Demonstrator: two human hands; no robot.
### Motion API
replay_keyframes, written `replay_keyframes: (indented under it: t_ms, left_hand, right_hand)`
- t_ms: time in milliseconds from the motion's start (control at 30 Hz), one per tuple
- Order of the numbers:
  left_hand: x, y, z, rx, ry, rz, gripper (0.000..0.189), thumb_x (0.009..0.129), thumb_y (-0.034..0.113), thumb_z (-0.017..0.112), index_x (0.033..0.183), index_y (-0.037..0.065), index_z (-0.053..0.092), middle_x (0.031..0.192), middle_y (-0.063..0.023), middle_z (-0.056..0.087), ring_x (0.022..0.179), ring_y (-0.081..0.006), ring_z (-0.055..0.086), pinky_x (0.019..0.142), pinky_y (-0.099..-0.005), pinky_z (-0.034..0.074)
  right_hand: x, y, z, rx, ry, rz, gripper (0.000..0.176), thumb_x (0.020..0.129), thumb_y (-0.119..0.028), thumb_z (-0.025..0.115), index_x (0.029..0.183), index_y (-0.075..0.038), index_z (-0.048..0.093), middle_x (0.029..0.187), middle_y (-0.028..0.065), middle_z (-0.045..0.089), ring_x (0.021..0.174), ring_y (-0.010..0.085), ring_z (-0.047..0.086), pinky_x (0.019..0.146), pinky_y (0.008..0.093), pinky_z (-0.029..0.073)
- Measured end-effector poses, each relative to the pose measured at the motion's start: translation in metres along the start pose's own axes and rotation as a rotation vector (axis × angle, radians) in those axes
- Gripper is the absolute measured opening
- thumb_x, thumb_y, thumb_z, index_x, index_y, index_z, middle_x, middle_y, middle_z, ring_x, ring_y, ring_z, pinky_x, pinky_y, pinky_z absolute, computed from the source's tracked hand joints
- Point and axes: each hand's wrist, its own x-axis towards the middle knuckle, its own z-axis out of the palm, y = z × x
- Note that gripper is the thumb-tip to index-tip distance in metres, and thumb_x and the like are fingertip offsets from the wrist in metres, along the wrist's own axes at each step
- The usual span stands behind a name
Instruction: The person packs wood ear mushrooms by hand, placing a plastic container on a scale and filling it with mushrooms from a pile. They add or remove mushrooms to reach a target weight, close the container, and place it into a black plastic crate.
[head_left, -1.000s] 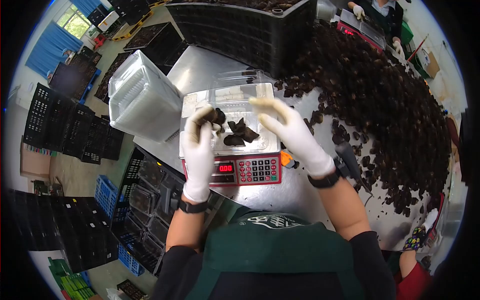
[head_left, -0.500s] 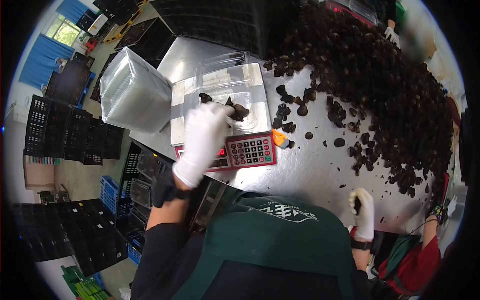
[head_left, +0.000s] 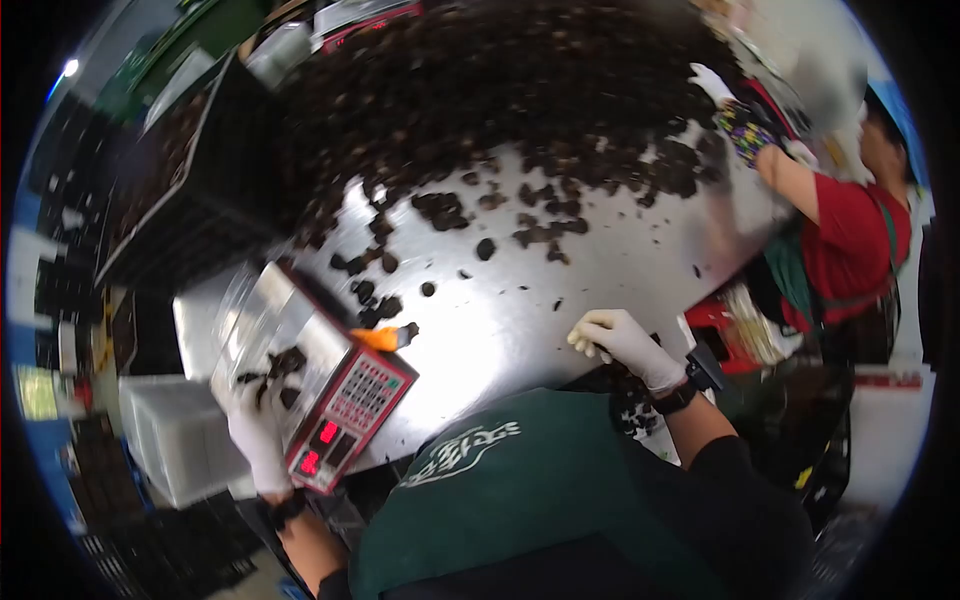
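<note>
My left hand (head_left: 256, 440), in a white glove, reaches to the clear plastic tray (head_left: 235, 325) on the red-framed scale (head_left: 350, 400). Its blurred fingertips are by dark, leafy pieces like wood ear mushroom (head_left: 284, 365) in the tray; whether they grip one cannot be made out. The scale's red digits are lit. Over the steel table's near edge, my right hand (head_left: 628, 345), also gloved, is closed with fingers curled. What it holds, if anything, is hidden. An orange-handled tool (head_left: 378, 338) lies beside the scale.
A large heap of dark mushroom pieces (head_left: 480, 90) covers the far side of the steel table (head_left: 480, 330), with loose bits scattered nearer. Stacked clear trays (head_left: 170, 440) and a black crate (head_left: 200, 190) stand left. A co-worker in red (head_left: 850, 240) reaches into the heap from the right.
My view has swung to the right, so the scale now appears lower left and the co-worker has come into fuller view. A dark piece seen in my right hand earlier no longer shows clearly.
</note>
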Motion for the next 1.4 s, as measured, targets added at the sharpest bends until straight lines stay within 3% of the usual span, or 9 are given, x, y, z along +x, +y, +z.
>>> replay_keyframes:
  t_ms: [333, 500, 667, 700, 800, 933, 1033, 1167, 1400]
  left_hand:
    - [-0.014, 0.001, 0.005, -0.093, -0.091, -0.137, 0.032, 0.091, 0.011, 0.064, 0.122, 0.005, 0.064, 0.106, -0.0120, 0.067, 0.082, -0.0259, 0.065, 0.076, -0.0378, 0.052]
    - [-0.021, 0.010, 0.001, -0.163, -0.144, -0.223, 0.041, 0.091, 0.008, 0.062, 0.132, 0.003, 0.057, 0.117, -0.0149, 0.064, 0.094, -0.0286, 0.062, 0.085, -0.0389, 0.050]
    - [-0.027, 0.024, -0.010, -0.165, -0.061, -0.161, 0.051, 0.092, 0.005, 0.060, 0.142, 0.002, 0.047, 0.133, -0.0213, 0.054, 0.115, -0.0352, 0.056, 0.099, -0.0424, 0.044]
    - [-0.028, 0.030, -0.015, -0.158, -0.035, -0.137, 0.051, 0.092, 0.005, 0.060, 0.142, 0.003, 0.048, 0.135, -0.0205, 0.052, 0.118, -0.0345, 0.055, 0.100, -0.0418, 0.044]
    - [-0.032, 0.046, -0.023, -0.190, 0.019, -0.139, 0.051, 0.091, 0.000, 0.058, 0.141, 0.000, 0.047, 0.139, -0.0196, 0.049, 0.131, -0.0356, 0.048, 0.108, -0.0427, 0.039]
    - [-0.035, 0.049, -0.024, -0.203, 0.057, -0.144, 0.050, 0.091, -0.003, 0.057, 0.141, 0.000, 0.048, 0.139, -0.0183, 0.050, 0.131, -0.0348, 0.048, 0.109, -0.0435, 0.039]
    - [-0.031, 0.057, -0.023, -0.223, 0.101, -0.111, 0.049, 0.091, -0.003, 0.056, 0.140, 0.000, 0.049, 0.138, -0.0183, 0.051, 0.130, -0.0355, 0.049, 0.109, -0.0437, 0.040]
    - [-0.025, 0.061, -0.021, -0.219, 0.078, -0.108, 0.049, 0.091, -0.005, 0.055, 0.140, 0.001, 0.050, 0.138, -0.0166, 0.051, 0.129, -0.0326, 0.051, 0.108, -0.0423, 0.040]
    - [-0.020, 0.059, -0.020, -0.197, 0.063, -0.088, 0.047, 0.091, -0.006, 0.055, 0.138, 0.000, 0.052, 0.139, -0.0161, 0.051, 0.131, -0.0310, 0.049, 0.109, -0.0417, 0.040]
  right_hand:
    - [-0.032, 0.026, -0.101, -0.519, 0.157, -0.134, 0.025, 0.089, -0.026, 0.066, 0.097, -0.005, 0.075, 0.087, 0.0091, 0.074, 0.081, 0.0166, 0.069, 0.080, 0.0301, 0.052]
    - [0.060, -0.008, -0.067, -0.795, 0.464, -0.551, 0.053, 0.081, -0.021, 0.070, 0.132, -0.013, 0.059, 0.128, 0.0139, 0.058, 0.117, 0.0309, 0.056, 0.096, 0.0373, 0.048]
    - [0.163, -0.024, -0.050, -0.898, 0.661, -0.603, 0.056, 0.077, -0.022, 0.074, 0.131, -0.019, 0.060, 0.133, 0.0120, 0.056, 0.127, 0.0337, 0.048, 0.104, 0.0434, 0.042]
    - [0.176, -0.017, -0.047, -0.902, 0.704, -0.721, 0.040, 0.078, -0.022, 0.075, 0.117, -0.019, 0.069, 0.131, 0.0098, 0.058, 0.124, 0.0305, 0.050, 0.103, 0.0435, 0.042]
    - [0.182, -0.004, -0.042, -0.733, 0.710, -0.728, 0.011, 0.080, -0.021, 0.072, 0.090, -0.015, 0.074, 0.117, 0.0045, 0.065, 0.114, 0.0268, 0.055, 0.097, 0.0411, 0.044]
    - [0.168, 0.004, -0.046, -0.538, 0.714, -0.747, 0.012, 0.086, -0.020, 0.071, 0.095, -0.012, 0.073, 0.105, 0.0021, 0.066, 0.100, 0.0233, 0.062, 0.081, 0.0335, 0.051]
    - [0.168, -0.007, -0.065, 0.291, 0.442, -0.379, 0.017, 0.094, -0.023, 0.068, 0.102, -0.009, 0.070, 0.102, 0.0009, 0.065, 0.096, 0.0190, 0.064, 0.077, 0.0303, 0.051]
    - [0.164, -0.017, -0.081, 0.833, 0.117, -0.376, 0.021, 0.100, -0.023, 0.060, 0.110, -0.005, 0.061, 0.100, 0.0065, 0.065, 0.089, 0.0231, 0.067, 0.069, 0.0314, 0.052]
    - [0.163, -0.019, -0.075, 1.064, -0.042, -0.309, 0.025, 0.102, -0.026, 0.055, 0.115, -0.004, 0.058, 0.111, 0.0128, 0.066, 0.089, 0.0249, 0.064, 0.072, 0.0359, 0.055]
